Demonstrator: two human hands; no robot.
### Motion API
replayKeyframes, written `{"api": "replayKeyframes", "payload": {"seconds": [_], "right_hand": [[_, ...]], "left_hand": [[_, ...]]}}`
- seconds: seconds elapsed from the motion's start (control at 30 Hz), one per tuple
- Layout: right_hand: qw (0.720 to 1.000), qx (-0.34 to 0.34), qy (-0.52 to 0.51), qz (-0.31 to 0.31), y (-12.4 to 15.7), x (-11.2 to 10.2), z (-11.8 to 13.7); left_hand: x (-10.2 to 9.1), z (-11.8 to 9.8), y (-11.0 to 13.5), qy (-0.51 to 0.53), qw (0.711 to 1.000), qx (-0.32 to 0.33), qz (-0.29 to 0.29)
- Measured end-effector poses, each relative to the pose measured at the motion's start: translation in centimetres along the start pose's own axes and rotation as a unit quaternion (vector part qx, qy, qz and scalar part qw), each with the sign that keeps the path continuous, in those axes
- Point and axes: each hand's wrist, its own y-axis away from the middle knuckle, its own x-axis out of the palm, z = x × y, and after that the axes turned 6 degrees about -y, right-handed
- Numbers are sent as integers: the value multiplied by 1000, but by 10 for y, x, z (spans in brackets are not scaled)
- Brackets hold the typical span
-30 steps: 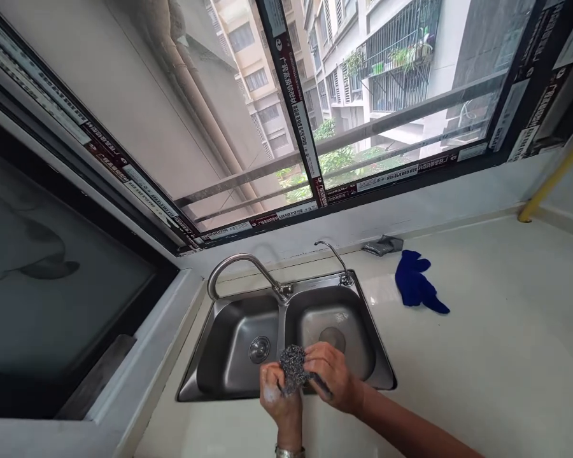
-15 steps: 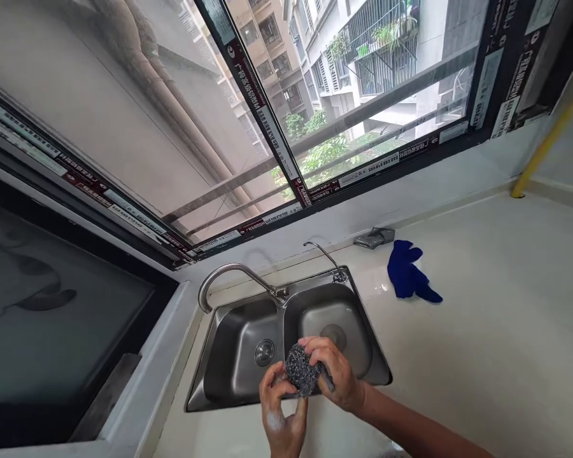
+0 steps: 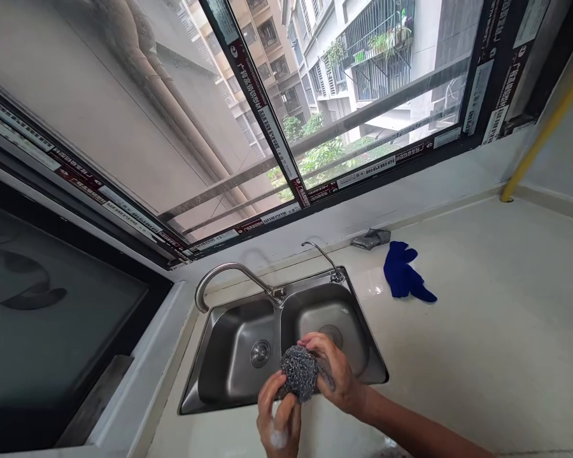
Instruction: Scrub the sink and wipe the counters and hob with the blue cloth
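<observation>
Both hands hold a grey steel wool scrubber [image 3: 299,376] over the front rim of a stainless double sink [image 3: 229,397]. My left hand [image 3: 277,420] comes up from below, fingers curled against the scrubber's left side, with a dab of foam on the palm. My right hand [image 3: 337,376] wraps over its right side, fingers closed on it. The scrubber is a rough ball, partly covered by my fingers.
A curved tap [image 3: 229,278] and a thinner second tap [image 3: 321,257] rise behind the basins. A blue cloth [image 3: 403,277] and a small grey pad [image 3: 371,238] lie on the white counter [image 3: 482,331] to the right. A window runs behind; a yellow pipe [image 3: 539,140] stands at far right.
The scrubber has been turned and bunched into a rounder ball between the hands. My left fingers have shifted up its side. The view has swung a little to the right.
</observation>
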Motion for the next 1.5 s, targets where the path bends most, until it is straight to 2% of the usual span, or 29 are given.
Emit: {"api": "replayKeyframes", "payload": {"seconds": [0.07,0.1,0.17,0.23,0.27,0.33,0.37,0.43,0.47,0.5,0.53,0.6,0.63,0.67,0.77,0.87,1.0,1.07,1.13,1.2,1.27,1.37,1.43,1.5], "right_hand": [[991,114,-71,6,-1,-1,-2],[976,180,-119,2,-2,-2,-3],[930,291,-225,-18,-3,-4,-5],[890,356,-284,-35,-4,-6,-6],[884,373,-279,-35,-5,-6,-6],[898,376,-228,-30,-5,-7,-7],[909,365,-200,-33,-5,-7,-8],[926,335,-164,-51,-6,-6,-11],[931,325,-155,-65,-6,-6,-12],[933,319,-147,-77,-7,-6,-13],[935,316,-139,-85,-8,-7,-15],[940,307,-124,-87,-8,-7,-16],[943,299,-118,-82,-8,-7,-16],[948,290,-112,-75,-7,-6,-16],[959,267,-88,-47,-3,-6,-13],[970,243,-6,-17,0,-7,-9],[976,177,127,29,2,-13,-8],[976,151,152,49,3,-15,-11],[974,155,153,62,3,-16,-14],[971,201,113,67,3,-16,-15],[958,278,19,64,3,-16,-15],[914,370,-159,42,2,-13,-13],[889,388,-242,18,2,-10,-12],[878,383,-285,-3,3,-5,-13]], "left_hand": [[-1,2,-1,0,1000,-4,-12],[-1,3,-2,0,1000,-3,-15],[-1,5,-4,2,1000,-1,-12],[0,6,-3,6,1000,0,-5],[1,6,-2,12,1000,2,0],[3,5,2,33,999,-16,18],[4,4,4,49,997,-51,28],[6,2,7,114,974,-193,40],[7,0,7,166,941,-291,41],[8,-2,6,226,891,-392,41],[9,-4,4,284,828,-482,41],[12,-11,-3,370,707,-601,51],[13,-14,-6,393,667,-631,58],[15,-17,-10,406,641,-648,64],[21,-25,-17,433,608,-661,75],[25,-25,-17,442,596,-664,100],[27,-18,-12,410,618,-661,114],[27,-15,-10,400,622,-661,124],[26,-13,-9,395,623,-662,133],[25,-13,-9,395,626,-659,133],[23,-12,-9,400,630,-650,141],[23,-11,-9,398,633,-647,149],[24,-13,-10,403,617,-663,135],[25,-17,-11,423,585,-682,117]]}}
